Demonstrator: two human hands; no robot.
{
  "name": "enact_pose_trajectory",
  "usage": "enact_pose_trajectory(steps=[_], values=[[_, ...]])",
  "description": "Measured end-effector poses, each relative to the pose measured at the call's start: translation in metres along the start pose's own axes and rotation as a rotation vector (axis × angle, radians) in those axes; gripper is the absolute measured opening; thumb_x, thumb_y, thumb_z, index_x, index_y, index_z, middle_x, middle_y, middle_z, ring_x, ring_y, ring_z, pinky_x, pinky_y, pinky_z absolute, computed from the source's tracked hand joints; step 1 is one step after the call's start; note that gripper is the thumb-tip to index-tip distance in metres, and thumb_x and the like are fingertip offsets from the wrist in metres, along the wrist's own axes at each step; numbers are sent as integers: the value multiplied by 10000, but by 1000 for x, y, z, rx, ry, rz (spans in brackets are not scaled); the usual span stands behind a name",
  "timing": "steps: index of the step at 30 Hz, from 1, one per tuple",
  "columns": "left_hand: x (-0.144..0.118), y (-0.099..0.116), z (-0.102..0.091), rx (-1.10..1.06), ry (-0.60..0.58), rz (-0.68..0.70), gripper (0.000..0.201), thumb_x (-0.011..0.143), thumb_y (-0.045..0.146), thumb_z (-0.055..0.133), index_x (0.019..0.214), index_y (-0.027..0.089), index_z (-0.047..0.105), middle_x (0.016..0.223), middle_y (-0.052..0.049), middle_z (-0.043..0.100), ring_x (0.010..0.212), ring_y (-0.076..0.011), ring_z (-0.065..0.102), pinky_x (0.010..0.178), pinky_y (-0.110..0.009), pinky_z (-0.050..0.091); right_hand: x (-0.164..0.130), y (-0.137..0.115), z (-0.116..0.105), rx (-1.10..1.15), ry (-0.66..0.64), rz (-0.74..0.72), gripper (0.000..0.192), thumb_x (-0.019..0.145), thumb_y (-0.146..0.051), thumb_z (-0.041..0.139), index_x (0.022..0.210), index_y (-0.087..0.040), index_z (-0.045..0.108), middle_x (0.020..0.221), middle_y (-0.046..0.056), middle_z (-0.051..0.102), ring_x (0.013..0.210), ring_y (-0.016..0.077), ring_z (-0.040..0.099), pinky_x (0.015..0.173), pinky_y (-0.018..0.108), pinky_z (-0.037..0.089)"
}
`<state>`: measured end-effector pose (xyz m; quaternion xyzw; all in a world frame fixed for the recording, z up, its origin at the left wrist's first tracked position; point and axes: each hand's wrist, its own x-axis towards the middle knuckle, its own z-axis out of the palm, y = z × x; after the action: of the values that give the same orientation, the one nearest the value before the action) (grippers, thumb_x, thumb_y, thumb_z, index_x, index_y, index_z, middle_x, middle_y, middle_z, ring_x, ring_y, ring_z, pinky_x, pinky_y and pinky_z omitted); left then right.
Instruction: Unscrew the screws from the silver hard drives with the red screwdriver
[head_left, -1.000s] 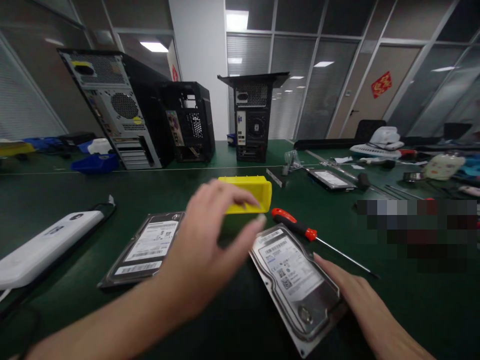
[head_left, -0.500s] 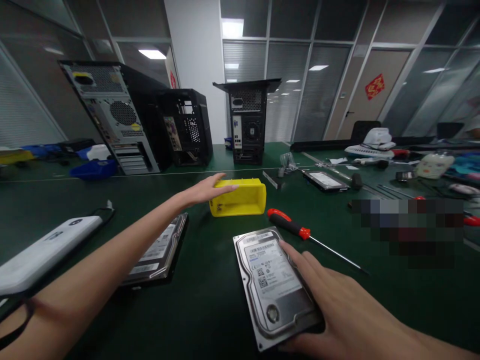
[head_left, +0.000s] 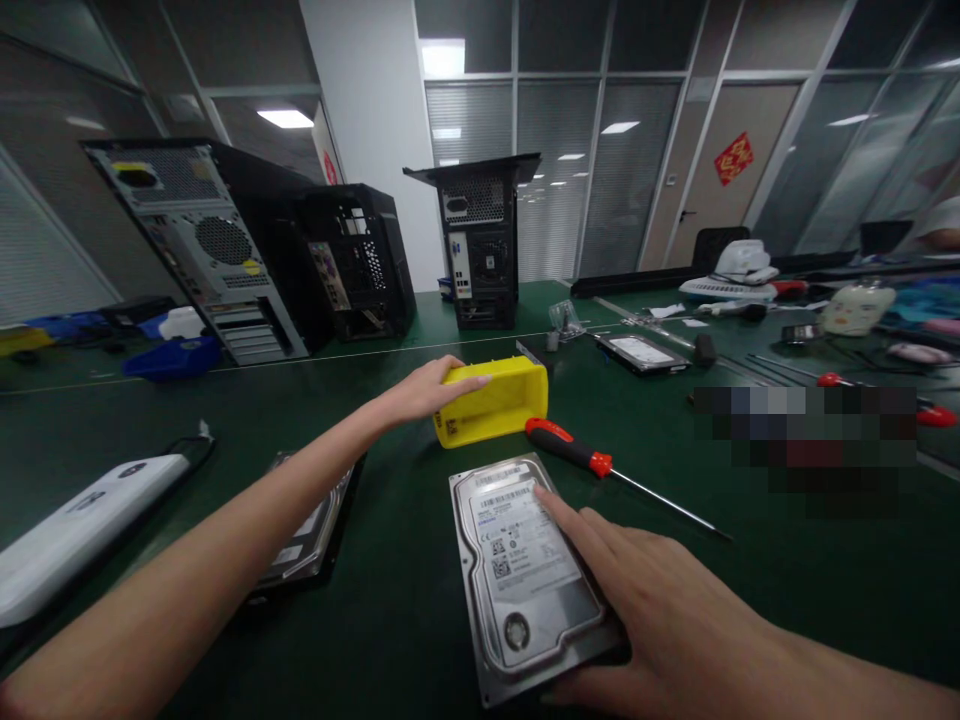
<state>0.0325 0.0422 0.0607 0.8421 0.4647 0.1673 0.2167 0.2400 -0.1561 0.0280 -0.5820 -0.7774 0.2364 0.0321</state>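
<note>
Your left hand (head_left: 426, 391) has its fingers tight on the left end of the yellow box (head_left: 496, 410). The fingers of your right hand (head_left: 664, 590) grip the hard drive (head_left: 525, 592), just left of them. Past those fingers, a screwdriver (head_left: 598, 463) lies on the counter (head_left: 405, 590). Nearer you than your left fingers lies a second drive (head_left: 315, 540), partly hidden.

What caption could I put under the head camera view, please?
Left fingers grip a yellow bin; right fingers hold a hard drive beside a red-handled screwdriver.
</note>
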Motion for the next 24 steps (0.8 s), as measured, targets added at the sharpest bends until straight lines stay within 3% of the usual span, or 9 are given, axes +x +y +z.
enact_pose_trajectory(steps=[3, 5, 7, 9, 11, 13, 16, 19, 24], values=[[3, 1, 1, -6, -12, -8, 533, 810, 545, 405, 1152, 150, 510, 1100, -126, 596, 968, -279, 575, 792, -368, 449, -3, 8, -11, 60, -5, -94, 1061, 629, -665, 577, 1441, -278, 15, 1425, 108, 338, 1210, 333, 447, 969, 492, 388], [0, 4, 1, 15, 44, -8, 538, 808, 536, 430, 1168, 143, 502, 1143, -137, 554, 1011, -282, 553, 825, -384, 446, -3, 12, -17, 115, -6, -123, 976, 688, -665, 523, 1445, -281, 41, 1338, 93, 461, 1127, 275, 526, 929, 414, 425], [-13, 13, 3, 58, 214, 47, 524, 806, 510, 472, 1186, 149, 487, 1200, -132, 495, 1098, -282, 494, 892, -396, 419, 1, 15, -20, 150, 4, -108, 811, 783, -627, 429, 1443, -278, 112, 1085, 67, 624, 902, 206, 613, 777, 338, 475], [-37, 26, 9, 87, 445, 215, 399, 843, 419, 476, 1163, 182, 491, 1209, -92, 477, 1154, -246, 439, 961, -385, 372, 8, 18, -20, 166, 56, -95, 636, 850, -574, 351, 1401, -266, 271, 858, 34, 646, 717, 157, 593, 646, 283, 454], [-69, 38, 20, 61, 509, 327, 206, 876, 326, 451, 1008, 200, 548, 1065, -57, 535, 1063, -213, 482, 927, -371, 395, 17, 21, -20, 159, 146, -103, 482, 881, -507, 347, 1274, -252, 463, 825, 27, 633, 694, 136, 570, 630, 262, 431], [-100, 45, 36, 4, 369, 325, 139, 887, 283, 446, 907, 213, 564, 971, -42, 555, 985, -202, 508, 871, -363, 428, 29, 24, -21, 122, 253, -131, 353, 893, -415, 381, 1120, -227, 575, 889, 31, 630, 748, 126, 569, 667, 255, 431], [-127, 42, 61, -142, 284, 223, 174, 883, 300, 463, 1034, 234, 518, 1090, -58, 520, 1072, -213, 471, 915, -375, 423, 53, 25, -26, 7, 358, -202, 282, 906, -303, 375, 1045, -196, 596, 971, 40, 618, 814, 114, 572, 692, 242, 445], [-128, 32, 76, -226, 271, 81, 401, 876, 364, 477, 1249, 260, 373, 1304, -67, 391, 1243, -221, 350, 1042, -404, 330, 84, 19, -33, -80, 355, -235, 265, 882, -305, 437, 1046, -168, 595, 963, 60, 623, 862, 146, 580, 724, 272, 461], [-114, 25, 78, -259, 153, -14, 599, 835, 452, 512, 1329, 226, 260, 1358, -108, 347, 1262, -255, 360, 1057, -449, 311, 139, -2, -35, -250, 379, -220, 347, 885, -315, 461, 1177, -132, 499, 1120, 95, 554, 996, 182, 556, 852, 398, 462]])
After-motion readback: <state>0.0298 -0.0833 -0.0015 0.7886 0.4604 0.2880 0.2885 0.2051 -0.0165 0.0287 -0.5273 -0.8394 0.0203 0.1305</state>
